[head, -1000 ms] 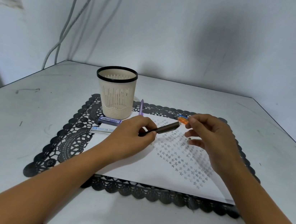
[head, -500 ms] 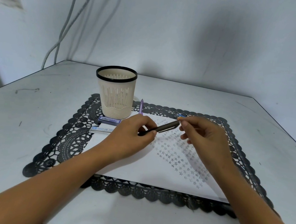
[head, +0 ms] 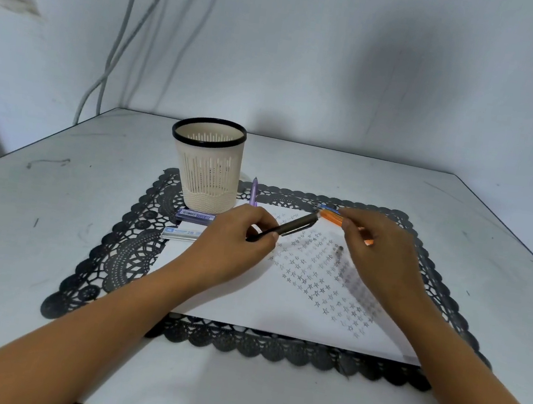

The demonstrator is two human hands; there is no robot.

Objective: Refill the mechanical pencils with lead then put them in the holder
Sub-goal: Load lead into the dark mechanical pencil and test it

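While left hand (head: 236, 242) pinches dark pencil (head: 294, 226) low on barrel
Judged light, rigid, slick; right hand (head: 383, 254) fingers curled, contents indeterminate.

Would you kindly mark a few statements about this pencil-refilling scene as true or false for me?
1. The left hand grips a dark pencil. True.
2. Pencils stick up out of the holder. False: nothing rises above its black rim.
3. A purple pencil lies just right of the holder. True.
4. The two lead boxes lie to the right of the paper. False: they lie at its left edge, in front of the holder.
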